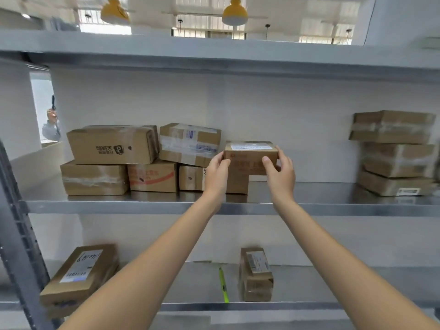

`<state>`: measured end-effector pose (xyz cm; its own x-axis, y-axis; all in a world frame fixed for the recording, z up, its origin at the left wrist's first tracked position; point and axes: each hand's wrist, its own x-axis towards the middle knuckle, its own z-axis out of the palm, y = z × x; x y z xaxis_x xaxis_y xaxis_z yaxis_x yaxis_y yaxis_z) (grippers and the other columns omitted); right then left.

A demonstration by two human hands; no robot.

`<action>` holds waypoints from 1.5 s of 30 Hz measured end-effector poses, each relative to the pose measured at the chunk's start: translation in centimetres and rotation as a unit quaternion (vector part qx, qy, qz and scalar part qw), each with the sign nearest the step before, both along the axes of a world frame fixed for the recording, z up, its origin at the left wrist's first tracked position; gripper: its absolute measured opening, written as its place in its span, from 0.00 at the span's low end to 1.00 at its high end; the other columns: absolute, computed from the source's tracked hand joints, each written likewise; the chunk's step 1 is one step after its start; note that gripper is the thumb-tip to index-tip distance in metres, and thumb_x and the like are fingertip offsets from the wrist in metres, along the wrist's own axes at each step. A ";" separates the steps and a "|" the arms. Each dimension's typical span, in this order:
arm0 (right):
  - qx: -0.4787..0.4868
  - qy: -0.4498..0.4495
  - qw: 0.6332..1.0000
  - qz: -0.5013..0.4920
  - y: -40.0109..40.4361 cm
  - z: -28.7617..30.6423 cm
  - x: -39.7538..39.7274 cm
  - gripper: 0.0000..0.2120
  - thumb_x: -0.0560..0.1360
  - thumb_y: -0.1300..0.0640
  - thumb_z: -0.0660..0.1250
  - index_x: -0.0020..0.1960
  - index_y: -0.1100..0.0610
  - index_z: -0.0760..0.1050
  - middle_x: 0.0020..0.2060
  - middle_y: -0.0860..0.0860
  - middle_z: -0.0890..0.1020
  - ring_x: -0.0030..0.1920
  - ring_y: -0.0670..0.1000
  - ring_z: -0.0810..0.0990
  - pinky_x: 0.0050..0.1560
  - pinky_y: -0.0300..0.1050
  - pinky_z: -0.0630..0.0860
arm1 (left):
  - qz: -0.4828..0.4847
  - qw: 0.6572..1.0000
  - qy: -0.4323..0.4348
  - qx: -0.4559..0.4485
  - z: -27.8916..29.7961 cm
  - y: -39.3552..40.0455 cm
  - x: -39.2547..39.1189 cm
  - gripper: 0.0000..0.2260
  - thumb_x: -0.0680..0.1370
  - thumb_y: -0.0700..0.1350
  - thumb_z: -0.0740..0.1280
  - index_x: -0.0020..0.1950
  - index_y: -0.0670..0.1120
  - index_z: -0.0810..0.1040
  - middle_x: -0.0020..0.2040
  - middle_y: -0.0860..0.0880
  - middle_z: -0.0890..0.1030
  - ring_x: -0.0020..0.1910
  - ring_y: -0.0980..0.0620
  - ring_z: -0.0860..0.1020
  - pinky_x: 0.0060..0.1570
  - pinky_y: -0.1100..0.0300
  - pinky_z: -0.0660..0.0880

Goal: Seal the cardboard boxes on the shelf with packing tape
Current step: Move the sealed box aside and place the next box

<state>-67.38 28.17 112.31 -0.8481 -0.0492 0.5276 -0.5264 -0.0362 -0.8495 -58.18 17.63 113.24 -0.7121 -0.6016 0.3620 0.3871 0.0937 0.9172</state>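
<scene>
A small cardboard box (250,154) with a white label on top sits on another box (237,184) on the middle shelf (147,207). My left hand (216,171) grips its left end, thumb on the front face. My right hand (281,171) grips its right end, fingers over the top right corner and thumb on the front. To the left stands a pile of several taped cardboard boxes (152,158). No packing tape roll is in view.
Three stacked boxes (395,151) stand at the right end of the middle shelf. On the lower shelf lie a flat labelled box (81,275), a small box stack (256,275) and a yellow-green pen-like tool (223,285). A person (51,127) stands behind the rack at left.
</scene>
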 end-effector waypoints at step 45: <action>0.339 0.041 0.936 -0.086 3.9 -28.2 -1.9 0.12 0.80 0.53 0.60 0.54 0.62 0.72 0.50 0.58 0.76 0.50 0.59 0.76 0.48 0.49 0.71 | 0.089 0.956 -0.260 0.098 -27.5 1.0 -4.5 0.12 0.81 0.40 0.60 0.64 0.41 0.75 0.64 0.43 0.75 0.58 0.50 0.73 0.64 0.61 0.67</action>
